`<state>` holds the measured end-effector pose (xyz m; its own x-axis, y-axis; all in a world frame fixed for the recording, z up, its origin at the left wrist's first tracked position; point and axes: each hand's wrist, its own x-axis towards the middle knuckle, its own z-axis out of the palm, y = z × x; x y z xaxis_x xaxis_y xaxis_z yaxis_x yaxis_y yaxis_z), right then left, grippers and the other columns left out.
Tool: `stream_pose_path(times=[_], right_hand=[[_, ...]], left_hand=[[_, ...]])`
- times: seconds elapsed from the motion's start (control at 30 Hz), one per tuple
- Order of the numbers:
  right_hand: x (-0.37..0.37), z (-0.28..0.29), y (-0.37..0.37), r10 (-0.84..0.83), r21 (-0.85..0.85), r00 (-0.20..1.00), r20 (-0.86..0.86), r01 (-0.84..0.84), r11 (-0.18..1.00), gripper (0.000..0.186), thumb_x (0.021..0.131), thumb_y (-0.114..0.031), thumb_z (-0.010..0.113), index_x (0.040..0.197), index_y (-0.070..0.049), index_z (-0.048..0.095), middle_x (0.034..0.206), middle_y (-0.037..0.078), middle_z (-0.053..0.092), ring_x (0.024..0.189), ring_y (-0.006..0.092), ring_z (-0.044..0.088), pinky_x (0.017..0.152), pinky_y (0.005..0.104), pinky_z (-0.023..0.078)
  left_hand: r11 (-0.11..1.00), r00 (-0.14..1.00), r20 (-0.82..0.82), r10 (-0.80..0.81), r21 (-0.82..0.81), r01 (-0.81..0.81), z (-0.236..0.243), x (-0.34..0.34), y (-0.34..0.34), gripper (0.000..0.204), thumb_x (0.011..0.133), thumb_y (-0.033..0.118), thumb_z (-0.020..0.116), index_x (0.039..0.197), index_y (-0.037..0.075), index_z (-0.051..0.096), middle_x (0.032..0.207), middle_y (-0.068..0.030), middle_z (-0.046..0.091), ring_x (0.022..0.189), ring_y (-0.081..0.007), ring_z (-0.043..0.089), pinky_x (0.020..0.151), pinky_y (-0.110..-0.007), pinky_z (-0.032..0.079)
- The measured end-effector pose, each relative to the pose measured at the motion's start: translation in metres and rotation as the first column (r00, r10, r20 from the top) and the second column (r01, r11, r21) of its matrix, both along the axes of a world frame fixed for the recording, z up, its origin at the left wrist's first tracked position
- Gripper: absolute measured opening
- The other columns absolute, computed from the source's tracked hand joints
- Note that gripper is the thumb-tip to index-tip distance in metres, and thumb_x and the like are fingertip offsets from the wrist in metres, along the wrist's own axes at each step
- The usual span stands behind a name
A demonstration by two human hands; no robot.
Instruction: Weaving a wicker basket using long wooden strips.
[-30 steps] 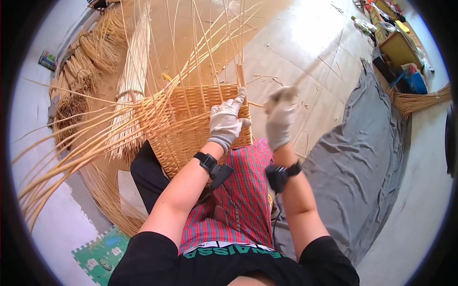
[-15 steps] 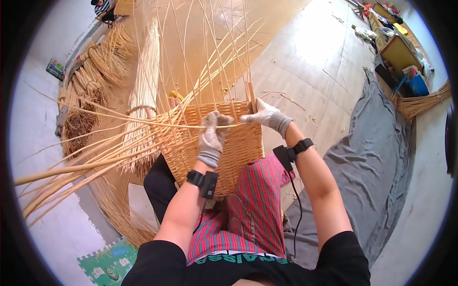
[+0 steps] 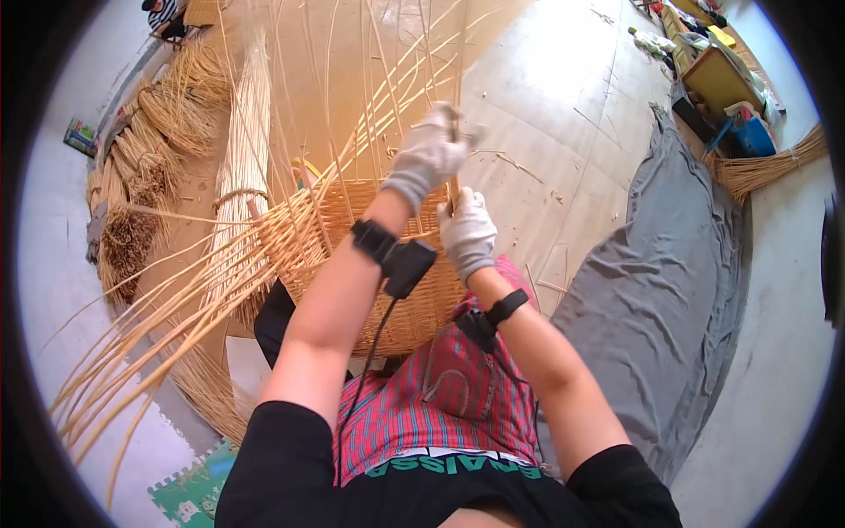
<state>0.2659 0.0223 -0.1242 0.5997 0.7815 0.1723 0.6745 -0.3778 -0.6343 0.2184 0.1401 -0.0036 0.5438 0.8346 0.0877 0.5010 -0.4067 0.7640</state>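
A half-woven wicker basket with tall upright stakes and long loose rods trailing left rests over my lap, against red striped cloth. My left hand, in a pale glove and blurred, is raised at an upright at the basket's back right corner; whether it grips it is unclear. Lower down, my right hand, also gloved, is closed around that corner stake at the woven edge, its fingertips partly hidden. My left forearm hides part of the weave.
Bundles of rods line the left wall, beside a long pale bundle. A person in stripes is at upper left. A grey cloth lies on the right floor, near another bundle and a cluttered bench.
My left hand has risen from the basket's front face to above the right corner. My right hand, out to the right a second ago, has come onto the corner stake and now sits upright there.
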Motion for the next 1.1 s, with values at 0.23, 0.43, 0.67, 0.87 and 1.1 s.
stream_pose_path(times=[0.23,0.43,0.67,0.87,1.1], right_hand=[[-0.009,-0.016,-0.008,-0.076,0.022,0.988,-0.137,0.080,0.997,0.037,0.089,-0.022,0.066,0.125,-0.014,0.063,0.100,0.018,0.068,0.092,0.0384,0.069,0.079,0.0497,0.055],[-0.009,-0.025,-0.032,-0.071,0.087,0.997,-0.041,0.074,0.993,0.028,0.082,-0.014,0.072,0.109,-0.011,0.066,0.091,0.016,0.067,0.079,0.0376,0.067,0.072,0.0473,0.054],[0.009,-0.032,-0.080,0.068,0.324,0.928,-0.367,0.059,0.944,0.009,0.092,-0.006,0.068,0.095,-0.005,0.059,0.074,-0.003,0.053,0.069,0.0068,0.049,0.063,0.0271,0.045],[0.020,-0.031,-0.085,0.134,0.375,0.908,-0.397,0.027,0.927,0.019,0.090,-0.008,0.073,0.088,-0.006,0.054,0.071,-0.005,0.044,0.067,0.0061,0.041,0.060,0.0262,0.040],[0.034,-0.024,-0.086,0.092,0.236,0.938,-0.334,-0.011,0.972,0.022,0.090,-0.012,0.074,0.088,-0.005,0.053,0.070,-0.002,0.046,0.065,0.0118,0.043,0.062,0.0308,0.043]], left_hand=[[0.962,0.928,0.371,-0.024,0.262,-0.080,-0.020,-0.062,-0.088,0.049,0.097,0.025,0.068,0.137,0.000,0.053,0.118,-0.0147,0.070,0.107,-0.0239,0.069,0.095,-0.032,0.053],[0.568,0.519,0.247,0.818,-0.204,-0.798,-0.178,-0.300,-0.157,0.036,0.094,-0.002,0.061,0.129,0.002,0.058,0.118,-0.0114,0.065,0.093,-0.0189,0.065,0.090,-0.030,0.053],[0.621,0.819,0.146,0.554,-0.728,-0.290,-0.150,-0.349,-0.202,0.072,0.096,0.005,0.062,0.157,0.004,0.025,0.133,-0.0220,0.053,0.075,-0.0246,0.071,0.056,-0.036,0.059],[0.644,0.607,0.398,0.688,-0.721,-0.257,-0.147,-0.352,-0.200,0.054,0.096,0.012,0.071,0.140,-0.002,0.042,0.116,-0.0168,0.064,0.078,-0.0236,0.070,0.064,-0.031,0.060],[0.692,0.460,0.530,0.712,-0.419,-0.587,-0.069,-0.371,-0.158,0.027,0.095,0.022,0.074,0.108,-0.001,0.070,0.086,-0.0063,0.071,0.074,-0.0147,0.066,0.069,-0.028,0.057]])
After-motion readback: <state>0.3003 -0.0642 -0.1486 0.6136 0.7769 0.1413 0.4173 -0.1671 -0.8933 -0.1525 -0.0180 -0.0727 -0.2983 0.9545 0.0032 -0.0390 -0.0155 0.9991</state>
